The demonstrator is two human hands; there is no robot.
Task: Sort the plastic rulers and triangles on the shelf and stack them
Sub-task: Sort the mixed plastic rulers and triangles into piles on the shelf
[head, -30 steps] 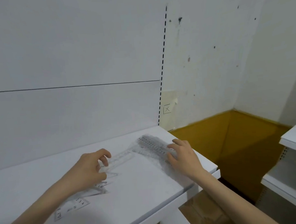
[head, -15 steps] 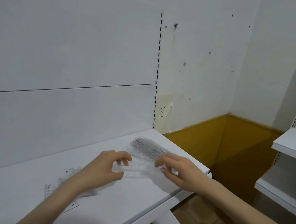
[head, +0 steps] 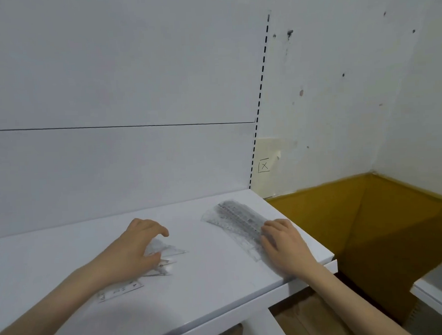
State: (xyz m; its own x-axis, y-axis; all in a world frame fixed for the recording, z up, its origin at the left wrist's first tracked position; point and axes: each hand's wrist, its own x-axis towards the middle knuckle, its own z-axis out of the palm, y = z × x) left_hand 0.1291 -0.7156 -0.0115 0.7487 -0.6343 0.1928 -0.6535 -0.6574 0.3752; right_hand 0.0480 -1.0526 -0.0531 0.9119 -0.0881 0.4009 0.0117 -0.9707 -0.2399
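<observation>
Lying on the white shelf, a small ruler sits farthest left, with clear triangles beside it under the left hand, whose curled fingers pinch one triangle's edge. Farther right, the right hand presses flat, fingers spread, on the near end of a ruler stack.

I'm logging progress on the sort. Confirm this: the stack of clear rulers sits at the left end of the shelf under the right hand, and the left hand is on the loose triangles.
One thing is wrong: the stack of rulers lies at the right end of the shelf, near its corner, not the left. The head view shows it. The rest holds: the right hand rests on that stack, and the left hand is on the loose triangles.
</observation>
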